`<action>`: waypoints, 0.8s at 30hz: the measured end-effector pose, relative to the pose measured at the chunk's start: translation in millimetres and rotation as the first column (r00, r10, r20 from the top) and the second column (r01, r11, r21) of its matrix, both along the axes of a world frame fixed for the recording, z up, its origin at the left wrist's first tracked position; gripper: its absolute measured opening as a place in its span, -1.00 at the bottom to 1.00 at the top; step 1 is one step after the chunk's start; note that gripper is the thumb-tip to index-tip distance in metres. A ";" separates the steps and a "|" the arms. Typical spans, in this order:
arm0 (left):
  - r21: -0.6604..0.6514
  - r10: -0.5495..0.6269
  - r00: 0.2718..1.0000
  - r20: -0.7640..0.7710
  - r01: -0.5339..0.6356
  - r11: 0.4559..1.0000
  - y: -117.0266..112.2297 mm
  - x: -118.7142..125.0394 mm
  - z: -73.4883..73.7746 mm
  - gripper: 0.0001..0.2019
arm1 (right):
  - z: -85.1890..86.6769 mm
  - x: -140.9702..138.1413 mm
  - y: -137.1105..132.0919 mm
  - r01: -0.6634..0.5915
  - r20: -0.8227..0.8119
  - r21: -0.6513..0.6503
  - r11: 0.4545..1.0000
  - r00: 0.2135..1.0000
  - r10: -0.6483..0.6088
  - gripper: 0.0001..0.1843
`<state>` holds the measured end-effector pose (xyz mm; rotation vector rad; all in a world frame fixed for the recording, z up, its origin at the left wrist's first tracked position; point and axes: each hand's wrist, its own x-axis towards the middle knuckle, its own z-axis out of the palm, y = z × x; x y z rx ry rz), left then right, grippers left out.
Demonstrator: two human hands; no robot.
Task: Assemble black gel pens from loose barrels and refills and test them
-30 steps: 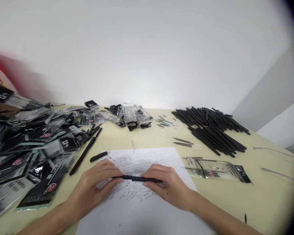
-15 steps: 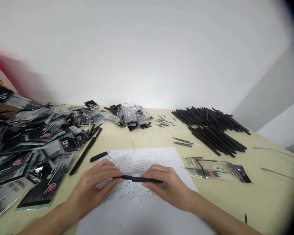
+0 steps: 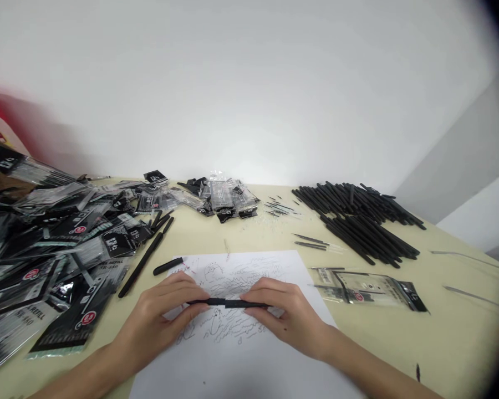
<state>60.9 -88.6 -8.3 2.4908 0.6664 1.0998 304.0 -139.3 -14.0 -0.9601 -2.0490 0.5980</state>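
Note:
A black pen lies level between both my hands, just above a white sheet covered in ink scribbles. My left hand pinches the pen's left end with thumb and fingertips. My right hand grips its right end, fingers curled round it. A loose black pen cap lies on the table by the sheet's upper left corner.
A big heap of black refill packets covers the left of the cream table. More clear packets lie at the back. A stack of black pen barrels sits back right. One packet and loose refills lie right of the sheet.
The pen between my hands looks slightly shorter now, its right end drawn in towards my right fingers. Otherwise both hands stay where they were.

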 end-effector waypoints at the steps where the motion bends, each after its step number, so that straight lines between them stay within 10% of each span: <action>1: -0.014 -0.003 1.000 -0.006 0.003 1.000 -0.2 0.0 -0.3 -0.85 | -0.3 0.0 0.0 0.005 -0.009 0.016 1.000 1.000 -0.005 -0.80; 24: -0.202 -0.059 0.998 -0.019 0.054 0.978 -4.6 1.7 0.0 -0.87 | 3.5 0.6 0.0 -0.024 0.132 0.264 0.964 0.991 -0.012 -0.82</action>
